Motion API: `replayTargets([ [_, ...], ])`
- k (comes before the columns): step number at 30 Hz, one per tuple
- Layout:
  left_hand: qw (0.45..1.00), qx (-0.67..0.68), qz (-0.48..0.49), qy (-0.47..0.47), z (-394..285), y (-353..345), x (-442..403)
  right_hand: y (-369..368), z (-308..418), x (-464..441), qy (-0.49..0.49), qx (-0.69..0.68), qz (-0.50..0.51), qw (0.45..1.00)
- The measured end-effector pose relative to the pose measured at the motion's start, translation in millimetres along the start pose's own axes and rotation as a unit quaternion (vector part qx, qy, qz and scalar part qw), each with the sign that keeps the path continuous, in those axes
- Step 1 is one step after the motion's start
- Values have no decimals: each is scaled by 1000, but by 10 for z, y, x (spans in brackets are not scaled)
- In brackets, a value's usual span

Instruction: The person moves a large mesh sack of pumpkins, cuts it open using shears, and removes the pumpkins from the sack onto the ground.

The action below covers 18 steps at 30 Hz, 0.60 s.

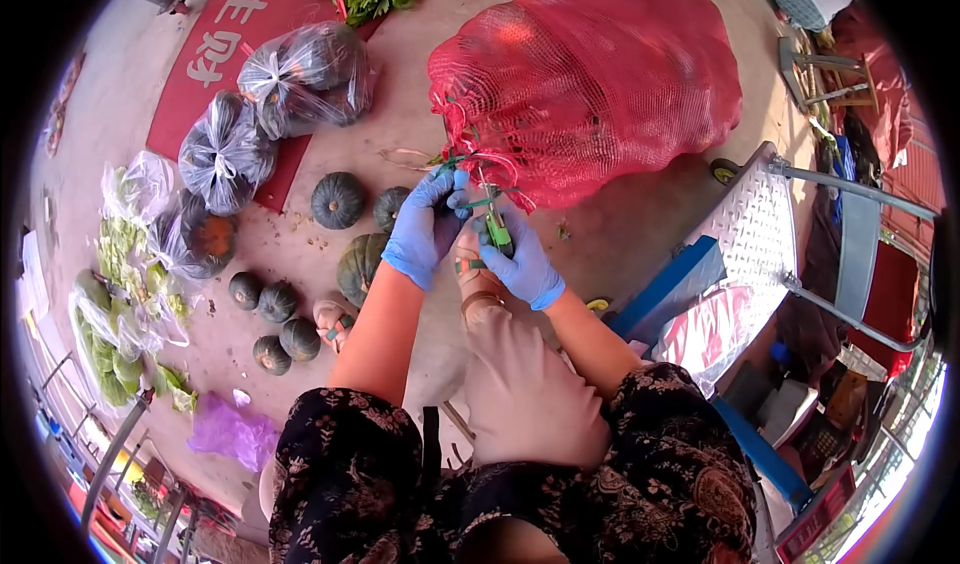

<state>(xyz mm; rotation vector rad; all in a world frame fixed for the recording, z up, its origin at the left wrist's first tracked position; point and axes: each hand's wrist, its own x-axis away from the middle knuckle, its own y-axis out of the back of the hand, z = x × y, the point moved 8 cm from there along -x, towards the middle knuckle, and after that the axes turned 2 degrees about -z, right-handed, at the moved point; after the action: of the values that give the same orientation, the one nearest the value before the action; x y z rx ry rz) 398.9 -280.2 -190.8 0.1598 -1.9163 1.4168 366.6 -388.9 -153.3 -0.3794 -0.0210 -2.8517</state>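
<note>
Pinching a green tie in the left hand, at the neck of the red mesh sack bulging on the floor ahead. Curling the right hand snugly round a green-handled tool. Seeing something orange through the mesh, and dark squashes inside knotted clear bags leftward.
</note>
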Motion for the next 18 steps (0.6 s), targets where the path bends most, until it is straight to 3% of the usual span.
replayTargets([
  [1,1000,12,11,-8,-87,62,-2,-39,-53,93,-46,-56,22,997],
  [2,999,20,-39,-22,-203,242,-11,-83,-83,199,-90,-110,43,989],
  [4,995,86,32,-38,-498,478,-29,-17,228,319,-76,-188,26,979],
  [7,996,5,-35,-87,-891,590,287,191,630,459,-34,-218,2,975],
  [10,981,-132,38,-137,-1130,366,765,358,970,552,49,-211,-52,975],
  [12,960,-155,-4,-234,-1404,271,1238,400,1114,658,50,-228,-62,970],
  [15,959,-112,-1,-259,-1641,138,1848,372,1460,833,77,-241,-56,966],
  [18,941,-166,-2,-294,-1535,-262,2517,246,1858,1061,82,-242,-36,966],
])
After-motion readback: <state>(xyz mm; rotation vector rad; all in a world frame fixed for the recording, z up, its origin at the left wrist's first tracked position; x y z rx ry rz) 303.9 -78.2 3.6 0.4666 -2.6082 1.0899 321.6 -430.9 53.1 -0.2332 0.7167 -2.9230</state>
